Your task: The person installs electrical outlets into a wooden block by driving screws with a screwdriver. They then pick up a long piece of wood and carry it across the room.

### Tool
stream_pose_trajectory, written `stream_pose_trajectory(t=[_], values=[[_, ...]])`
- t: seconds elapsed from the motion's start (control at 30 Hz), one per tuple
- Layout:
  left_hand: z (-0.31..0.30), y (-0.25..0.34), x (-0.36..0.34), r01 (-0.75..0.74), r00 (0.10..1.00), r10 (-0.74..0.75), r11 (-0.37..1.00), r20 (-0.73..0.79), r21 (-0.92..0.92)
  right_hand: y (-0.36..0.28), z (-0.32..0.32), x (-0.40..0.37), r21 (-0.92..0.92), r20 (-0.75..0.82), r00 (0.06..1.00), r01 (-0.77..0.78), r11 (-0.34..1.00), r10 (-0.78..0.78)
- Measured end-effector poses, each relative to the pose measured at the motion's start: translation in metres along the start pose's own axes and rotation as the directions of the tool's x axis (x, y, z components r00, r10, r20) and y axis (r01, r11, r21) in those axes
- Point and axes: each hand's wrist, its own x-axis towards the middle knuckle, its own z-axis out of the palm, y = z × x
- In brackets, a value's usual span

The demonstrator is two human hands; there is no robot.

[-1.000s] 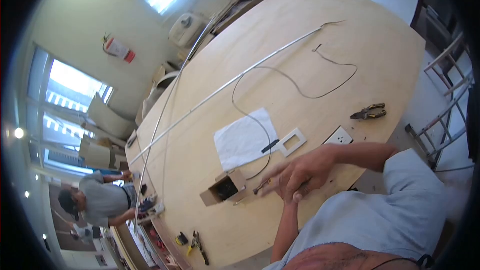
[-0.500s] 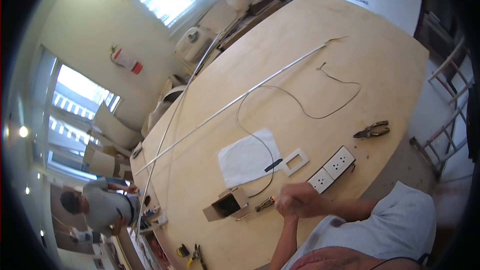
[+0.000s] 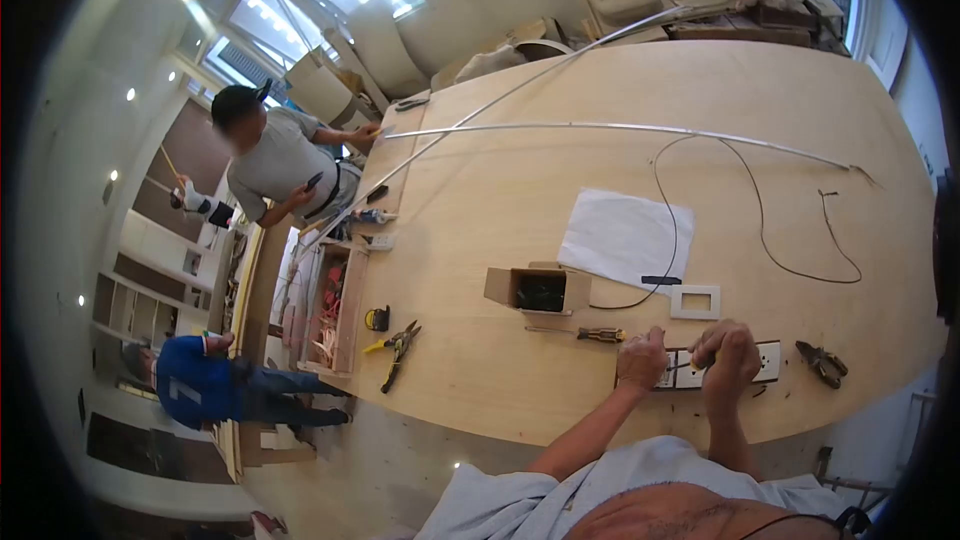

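Observation:
Near the table's front edge lies a white socket strip [image 3: 767, 362] in a dark frame. My left hand [image 3: 642, 360] is closed at the strip's left end, partly covering it. My right hand [image 3: 728, 352] grips a screwdriver [image 3: 684, 367] whose shaft points left across the strip towards my left hand. Just left of my hands another screwdriver [image 3: 601, 335] lies on the wood. Behind the strip sit a white frame plate [image 3: 695, 302] and a white sheet [image 3: 628, 238]. Dark-handled pliers [image 3: 822, 365] rest to the right of the strip.
An open cardboard box [image 3: 575, 292], yellow-black pliers [image 3: 400, 352] and a tape measure [image 3: 377, 319] lie on the table [image 3: 480, 380]. Long metal strips [image 3: 620, 126] cross its far side, near a thin wire [image 3: 762, 230]. Two people [image 3: 285, 165] stand at the left.
The view has swung left, bringing a person in blue into sight. My hands, close together before, are now apart over the socket strip, with the screwdriver visible between them.

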Motion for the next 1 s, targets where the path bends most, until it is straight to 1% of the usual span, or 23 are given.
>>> stream_pose_trajectory(t=[0.03, 0.1, 0.17, 0.2, 0.23, 0.3, 0.33, 0.37, 0.43, 0.47, 0.5, 0.53, 0.57, 0.63, 0.67, 0.7, 0.73, 0.77, 0.83, 0.87, 0.9, 0.97, 1.0], values=[[-0.004, 0.001, 0.0, 0.007, 1.0, -0.008, 1.0, -0.01, -0.005, -0.006, 0.003, -0.003, -0.121, 0.02, 0.996, 0.085, 0.989, -0.083], [-0.014, 0.003, -0.001, -0.072, 0.997, 0.07, 0.996, -0.043, -0.047, -0.028, -0.002, 0.012, -0.163, 0.213, 0.977, 0.065, 0.984, -0.03], [-0.018, -0.001, -0.004, -0.115, 0.992, 0.11, 0.988, -0.056, -0.099, -0.043, 0.003, 0.047, 0.009, 0.743, 0.669, 0.002, 1.0, -0.008], [-0.018, -0.002, -0.005, -0.163, 0.986, 0.155, 0.977, -0.068, -0.141, -0.032, 0.005, 0.063, 0.209, 0.815, 0.555, -0.015, 0.978, -0.166], [-0.016, -0.001, -0.004, -0.158, 0.986, 0.149, 0.977, -0.071, -0.142, -0.022, 0.0, 0.076, 0.208, 0.819, 0.55, -0.017, 0.978, -0.165], [-0.006, 0.001, -0.002, -0.015, 1.0, 0.015, 1.0, -0.003, -0.027, -0.007, -0.011, 0.094, 0.13, 0.991, 0.08, -0.504, 0.854, -0.104], [0.001, -0.002, 0.0, -0.004, 1.0, 0.003, 1.0, -0.011, -0.024, -0.006, -0.013, 0.089, 0.153, 0.983, 0.161, -0.453, 0.879, -0.088], [0.008, -0.005, 0.001, -0.029, 0.998, 0.026, 0.999, -0.061, -0.043, -0.005, -0.013, 0.076, 0.151, 0.985, 0.147, -0.459, 0.876, -0.093], [0.013, -0.006, -0.003, -0.029, 0.994, 0.021, 0.997, -0.105, -0.069, -0.007, -0.015, 0.043, 0.213, 0.663, 0.749, -0.185, 0.959, -0.003], [0.013, -0.005, -0.001, -0.03, 0.993, 0.026, 0.999, -0.117, -0.036, 0.004, -0.013, 0.029, 0.125, 0.424, 0.905, -0.015, 0.992, -0.04], [0.014, -0.005, -0.004, -0.036, 0.992, 0.036, 0.999, -0.123, -0.001, 0.004, -0.009, 0.019, 0.12, 0.43, 0.903, -0.028, 0.992, -0.027], [0.013, -0.005, -0.005, -0.033, 0.992, 0.032, 0.999, -0.124, -0.005, 0.003, -0.004, 0.012, 0.094, 0.119, 0.992, -0.043, 0.995, 0.032], [0.012, -0.005, -0.003, -0.027, 0.992, 0.028, 1.0, -0.121, 0.011, 0.002, -0.002, 0.007, 0.073, -0.205, 0.976, -0.058, 0.996, 0.072], [0.012, -0.002, -0.004, -0.019, 0.993, 0.02, 1.0, -0.115, 0.012, -0.001, -0.006, 0.003, 0.051, -0.157, 0.985, -0.061, 0.997, 0.068], [0.013, -0.003, -0.003, -0.026, 0.991, 0.03, 0.999, -0.13, 0.03, -0.006, -0.007, 0.012, -0.059, 0.193, 0.981, -0.016, 0.998, 0.027], [0.012, -0.001, -0.005, -0.032, 0.989, 0.038, 0.998, -0.14, 0.046, -0.016, -0.006, 0.024, -0.148, 0.521, 0.853, 0.056, 0.987, 0.03], [0.009, 0.0, -0.006, -0.032, 0.99, 0.036, 0.999, -0.137, 0.036, -0.043, 0.002, 0.041, -0.135, 0.743, 0.659, -0.023, 0.991, 0.116], [0.006, -0.001, -0.005, -0.064, 0.985, 0.06, 0.998, -0.163, -0.018, -0.039, 0.008, 0.06, -0.139, 0.744, 0.657, -0.023, 0.99, 0.12], [0.005, -0.002, -0.007, -0.085, 0.979, 0.072, 0.994, -0.192, -0.064, -0.015, 0.012, 0.086, 0.249, 0.968, 0.085, -0.353, 0.902, -0.234], [0.008, -0.002, -0.005, -0.053, 0.987, 0.045, 0.998, -0.155, -0.046, 0.007, -0.005, 0.087, 0.242, 0.967, 0.057, -0.51, 0.825, -0.248], [0.01, -0.002, -0.003, -0.021, 0.993, 0.017, 0.999, -0.121, -0.027, 0.007, -0.008, 0.083, 0.245, 0.966, 0.052, -0.512, 0.823, -0.255], [0.01, -0.003, -0.004, -0.018, 0.989, 0.012, 0.999, -0.146, -0.039, 0.005, -0.015, 0.066, 0.335, 0.919, 0.345, -0.42, 0.843, -0.194], [0.01, -0.002, -0.004, -0.025, 0.985, 0.014, 0.998, -0.171, -0.059, 0.005, -0.016, 0.05, 0.336, 0.918, 0.346, -0.421, 0.843, -0.193]])
